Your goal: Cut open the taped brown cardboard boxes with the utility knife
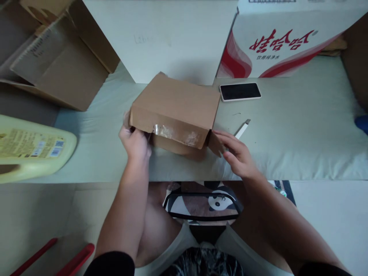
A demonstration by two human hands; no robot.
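Brown box [178, 101] between both hands' fingers [232, 142]

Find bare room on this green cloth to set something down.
Right of the phone and white cutter, below the red-lettered carton; a smaller patch between the yellow jug and left hand. The middle is crowded by the brown box and right hand.

Appears to be a living space in a home, though not assignable to a particular room. Includes a low surface [301, 126] covered with soft green cloth, above a pale, smooth floor [330, 218]. Also contains household goods: 1 phone [240, 92], 1 yellow handled jug [37, 147], 1 drinking-water carton [278, 46] and 1 panda-printed item [220, 202] below the cloth's edge.
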